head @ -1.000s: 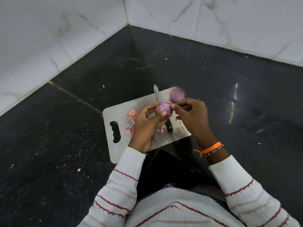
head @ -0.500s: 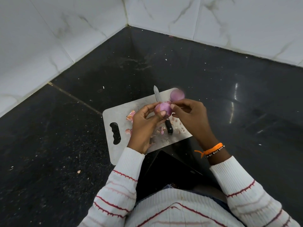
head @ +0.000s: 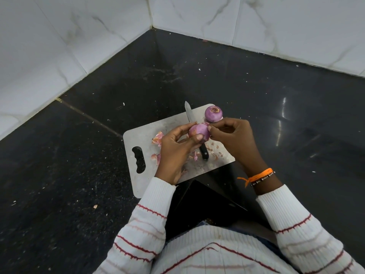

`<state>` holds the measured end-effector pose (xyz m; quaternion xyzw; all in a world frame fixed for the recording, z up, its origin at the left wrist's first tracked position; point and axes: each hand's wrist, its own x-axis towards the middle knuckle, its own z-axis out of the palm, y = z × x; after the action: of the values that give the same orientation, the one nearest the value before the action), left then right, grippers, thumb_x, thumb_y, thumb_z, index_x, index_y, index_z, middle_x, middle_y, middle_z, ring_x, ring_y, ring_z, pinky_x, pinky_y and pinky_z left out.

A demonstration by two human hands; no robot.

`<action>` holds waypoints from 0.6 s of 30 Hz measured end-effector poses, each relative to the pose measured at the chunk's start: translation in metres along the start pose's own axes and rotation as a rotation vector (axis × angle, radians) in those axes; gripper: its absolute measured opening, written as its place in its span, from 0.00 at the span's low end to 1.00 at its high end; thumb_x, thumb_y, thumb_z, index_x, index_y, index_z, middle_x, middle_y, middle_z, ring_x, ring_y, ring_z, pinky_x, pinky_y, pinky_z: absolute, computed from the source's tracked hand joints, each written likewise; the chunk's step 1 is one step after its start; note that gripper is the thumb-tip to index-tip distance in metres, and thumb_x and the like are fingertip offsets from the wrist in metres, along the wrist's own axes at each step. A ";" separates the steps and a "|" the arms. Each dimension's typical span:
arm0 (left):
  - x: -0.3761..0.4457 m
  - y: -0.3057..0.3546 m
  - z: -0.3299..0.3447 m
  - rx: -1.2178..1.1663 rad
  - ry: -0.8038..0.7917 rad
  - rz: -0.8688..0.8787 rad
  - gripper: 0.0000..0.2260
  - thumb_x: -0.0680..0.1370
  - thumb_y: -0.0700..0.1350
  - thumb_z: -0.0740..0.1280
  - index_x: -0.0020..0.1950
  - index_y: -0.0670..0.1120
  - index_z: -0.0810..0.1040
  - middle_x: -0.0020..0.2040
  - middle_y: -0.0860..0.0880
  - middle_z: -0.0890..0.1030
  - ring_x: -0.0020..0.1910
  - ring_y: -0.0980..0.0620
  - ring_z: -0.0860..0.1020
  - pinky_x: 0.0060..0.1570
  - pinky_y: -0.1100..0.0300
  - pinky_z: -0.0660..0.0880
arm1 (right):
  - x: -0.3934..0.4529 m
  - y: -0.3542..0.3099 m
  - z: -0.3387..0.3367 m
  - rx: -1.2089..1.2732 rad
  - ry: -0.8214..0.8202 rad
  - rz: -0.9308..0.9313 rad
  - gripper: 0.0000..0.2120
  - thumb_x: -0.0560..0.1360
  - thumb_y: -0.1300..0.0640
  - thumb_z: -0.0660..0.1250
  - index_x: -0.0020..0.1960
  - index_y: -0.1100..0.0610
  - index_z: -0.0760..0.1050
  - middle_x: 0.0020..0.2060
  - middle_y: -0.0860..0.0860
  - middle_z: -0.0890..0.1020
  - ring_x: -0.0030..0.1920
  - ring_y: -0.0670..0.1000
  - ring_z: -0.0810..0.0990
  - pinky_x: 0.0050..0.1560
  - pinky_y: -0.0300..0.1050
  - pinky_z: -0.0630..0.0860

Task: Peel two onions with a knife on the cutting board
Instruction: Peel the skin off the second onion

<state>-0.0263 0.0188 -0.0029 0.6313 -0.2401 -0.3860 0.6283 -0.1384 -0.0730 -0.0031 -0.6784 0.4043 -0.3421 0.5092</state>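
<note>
The small purple onion (head: 199, 131) sits cupped in the left hand (head: 174, 153) above the grey steel cutting board (head: 142, 136); the right hand (head: 233, 138) pinches skin at its top as half a second ago, barely shifted, so peeling continues. The black-handled knife (head: 189, 114) lies idle beneath; the peeled second onion (head: 213, 114) rests at the far corner.

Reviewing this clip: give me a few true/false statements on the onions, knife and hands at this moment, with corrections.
1. The left hand holds an onion above the cutting board. True.
2. The right hand grips the knife. False: the knife lies on the board; the right hand pinches at the held onion.
3. A second onion sits at the board's far corner. True.
4. The board carries no peel scraps. False: onion skins lie on it.
</note>
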 end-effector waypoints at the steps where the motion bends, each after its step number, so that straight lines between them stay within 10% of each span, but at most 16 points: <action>1: 0.000 0.000 -0.001 0.011 -0.002 0.008 0.16 0.71 0.38 0.73 0.58 0.44 0.80 0.53 0.50 0.83 0.53 0.53 0.81 0.51 0.57 0.80 | 0.000 0.000 -0.001 0.012 -0.012 -0.002 0.03 0.71 0.63 0.70 0.43 0.58 0.82 0.38 0.56 0.84 0.41 0.55 0.83 0.48 0.55 0.81; 15: 0.002 -0.004 -0.007 0.013 -0.008 -0.024 0.15 0.71 0.38 0.73 0.58 0.44 0.79 0.55 0.50 0.81 0.57 0.51 0.79 0.56 0.49 0.78 | 0.000 0.001 0.003 0.165 -0.035 0.094 0.10 0.78 0.65 0.59 0.43 0.59 0.77 0.40 0.55 0.81 0.39 0.51 0.83 0.41 0.43 0.82; 18: 0.002 -0.005 -0.006 0.006 -0.018 -0.032 0.15 0.71 0.38 0.73 0.57 0.45 0.79 0.55 0.51 0.81 0.56 0.50 0.80 0.56 0.49 0.78 | 0.000 0.004 0.006 0.140 -0.076 0.145 0.13 0.80 0.55 0.57 0.44 0.61 0.74 0.39 0.55 0.78 0.37 0.53 0.79 0.42 0.52 0.79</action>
<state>-0.0211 0.0213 -0.0083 0.6336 -0.2369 -0.4008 0.6178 -0.1341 -0.0713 -0.0084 -0.6227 0.4079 -0.3057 0.5936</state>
